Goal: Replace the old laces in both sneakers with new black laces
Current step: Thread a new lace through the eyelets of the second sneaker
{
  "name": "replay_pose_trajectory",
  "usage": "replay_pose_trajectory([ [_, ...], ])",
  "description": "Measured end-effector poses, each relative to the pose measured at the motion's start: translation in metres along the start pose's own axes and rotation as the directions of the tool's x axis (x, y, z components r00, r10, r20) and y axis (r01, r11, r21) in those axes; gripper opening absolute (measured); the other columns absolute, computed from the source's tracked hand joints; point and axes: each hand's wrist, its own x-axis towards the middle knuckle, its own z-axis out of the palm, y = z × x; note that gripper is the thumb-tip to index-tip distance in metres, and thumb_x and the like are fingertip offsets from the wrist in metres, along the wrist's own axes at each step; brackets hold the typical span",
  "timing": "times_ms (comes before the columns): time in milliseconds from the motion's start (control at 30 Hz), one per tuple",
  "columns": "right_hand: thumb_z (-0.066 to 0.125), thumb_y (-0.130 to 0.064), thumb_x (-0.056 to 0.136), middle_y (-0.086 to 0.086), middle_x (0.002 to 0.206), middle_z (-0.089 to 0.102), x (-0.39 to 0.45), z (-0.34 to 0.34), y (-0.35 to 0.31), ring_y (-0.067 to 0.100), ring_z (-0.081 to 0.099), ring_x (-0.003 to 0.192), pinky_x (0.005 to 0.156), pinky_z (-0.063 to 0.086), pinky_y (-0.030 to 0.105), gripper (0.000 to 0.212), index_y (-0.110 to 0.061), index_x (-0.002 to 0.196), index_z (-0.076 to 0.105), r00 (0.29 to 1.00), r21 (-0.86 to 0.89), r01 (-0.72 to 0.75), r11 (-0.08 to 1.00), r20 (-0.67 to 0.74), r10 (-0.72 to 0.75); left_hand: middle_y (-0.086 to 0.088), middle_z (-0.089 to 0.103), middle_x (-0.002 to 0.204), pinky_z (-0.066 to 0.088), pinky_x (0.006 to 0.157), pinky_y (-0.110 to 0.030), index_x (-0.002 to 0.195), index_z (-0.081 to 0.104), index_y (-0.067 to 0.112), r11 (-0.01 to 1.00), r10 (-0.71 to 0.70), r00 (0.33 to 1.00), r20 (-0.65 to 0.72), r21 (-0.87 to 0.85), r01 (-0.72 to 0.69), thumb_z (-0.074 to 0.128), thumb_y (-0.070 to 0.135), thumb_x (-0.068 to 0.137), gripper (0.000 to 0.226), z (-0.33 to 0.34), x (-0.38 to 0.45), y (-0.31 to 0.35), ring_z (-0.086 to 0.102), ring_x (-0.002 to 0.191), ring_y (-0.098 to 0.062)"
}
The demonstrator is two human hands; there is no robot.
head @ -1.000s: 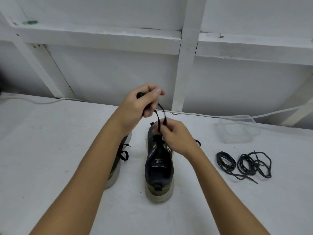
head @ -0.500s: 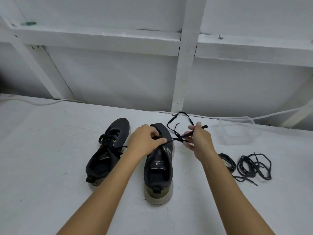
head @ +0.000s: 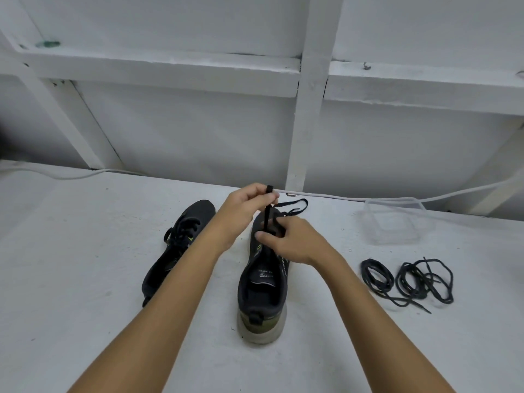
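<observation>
Two dark sneakers stand on the white table. The right sneaker [head: 262,282] points away from me, heel toward me. My left hand [head: 249,205] pinches one end of a flat black lace [head: 267,211] and holds it up above the sneaker's eyelets. My right hand [head: 289,242] rests on the front of that sneaker, fingers curled at the lace and eyelets. The lace's other end [head: 296,207] loops on the table beyond the toe. The left sneaker [head: 178,245] lies to the left, laced. Two bundles of black laces [head: 408,279] lie to the right.
A clear plastic container [head: 394,222] sits at the back right of the table. A white cable [head: 368,197] runs along the table's far edge under the white wall frame [head: 307,123].
My left hand has risen from the sneaker and now holds a lace end up. My right hand has moved left from beside the sneaker onto its eyelets. The lace loop has shrunk.
</observation>
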Motion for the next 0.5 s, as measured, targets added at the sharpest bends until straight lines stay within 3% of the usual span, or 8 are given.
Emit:
replay_pose_trajectory([
  [100, 0.056, -0.054, 0.097, -0.016, 0.076, 0.059, 0.000, 0.003, -0.010, 0.003, 0.056, 0.073, 0.068, 0.043, 0.030, 0.030, -0.030, 0.080, 0.064, 0.996, -0.049, 0.092, 0.995, 0.014, -0.092, 0.014, 0.073, 0.104, 0.044, 0.075, -0.006, 0.109, 0.073, 0.020, 0.993, 0.077, 0.993, 0.094, 0.080, -0.085, 0.056, 0.013, 0.100, 0.021, -0.001, 0.002, 0.009, 0.063, 0.093, 0.012],
  [200, 0.053, -0.046, 0.101, -0.010, 0.065, 0.053, -0.002, -0.001, -0.013, 0.008, 0.050, 0.062, 0.063, 0.037, 0.029, 0.043, -0.028, 0.062, 0.049, 0.991, -0.065, 0.135, 0.989, -0.001, -0.136, 0.018, 0.073, 0.111, 0.050, 0.096, -0.024, 0.114, 0.071, 0.042, 0.955, 0.027, 0.986, 0.167, 0.286, -0.075, 0.048, 0.018, 0.103, 0.035, -0.011, 0.006, 0.004, 0.064, 0.110, -0.006],
  [267, 0.054, -0.044, 0.101, -0.008, 0.060, 0.053, -0.004, -0.004, -0.012, 0.010, 0.050, 0.057, 0.058, 0.035, 0.027, 0.042, -0.030, 0.062, 0.049, 0.992, -0.054, 0.124, 0.991, 0.014, -0.124, 0.018, 0.072, 0.109, 0.047, 0.090, -0.017, 0.118, 0.068, 0.046, 0.869, -0.003, 0.981, 0.195, 0.486, -0.094, 0.041, 0.010, 0.099, 0.049, -0.020, 0.009, -0.004, 0.064, 0.097, -0.001],
  [333, 0.053, -0.042, 0.102, -0.006, 0.058, 0.054, -0.004, -0.006, -0.009, 0.011, 0.052, 0.056, 0.056, 0.036, 0.028, 0.042, -0.028, 0.062, 0.051, 0.993, -0.055, 0.117, 0.992, 0.012, -0.116, 0.018, 0.070, 0.102, 0.042, 0.075, -0.006, 0.123, 0.068, 0.039, 0.790, 0.000, 0.977, 0.215, 0.598, -0.132, 0.043, 0.004, 0.095, 0.051, -0.023, 0.007, -0.009, 0.058, 0.085, 0.000],
  [433, 0.050, -0.046, 0.102, 0.000, 0.065, 0.065, -0.005, -0.008, -0.007, 0.017, 0.060, 0.062, 0.062, 0.048, 0.034, 0.044, -0.021, 0.067, 0.060, 0.997, -0.022, 0.078, 0.997, -0.009, -0.078, 0.018, 0.068, 0.091, 0.041, 0.072, -0.012, 0.118, 0.070, 0.036, 0.734, 0.066, 0.976, 0.206, 0.653, -0.188, 0.057, 0.017, 0.097, 0.031, -0.028, 0.003, -0.020, 0.055, 0.088, -0.008],
  [500, 0.048, -0.046, 0.102, -0.002, 0.073, 0.072, -0.007, -0.010, -0.004, 0.015, 0.066, 0.069, 0.072, 0.054, 0.036, 0.044, -0.018, 0.076, 0.069, 0.998, 0.099, 0.019, 0.995, -0.056, -0.014, 0.021, 0.066, 0.084, 0.042, 0.071, -0.019, 0.111, 0.073, 0.033, 0.709, 0.058, 0.981, 0.185, 0.684, -0.170, 0.060, 0.025, 0.097, 0.021, -0.029, 0.000, -0.023, 0.057, 0.088, -0.010],
])
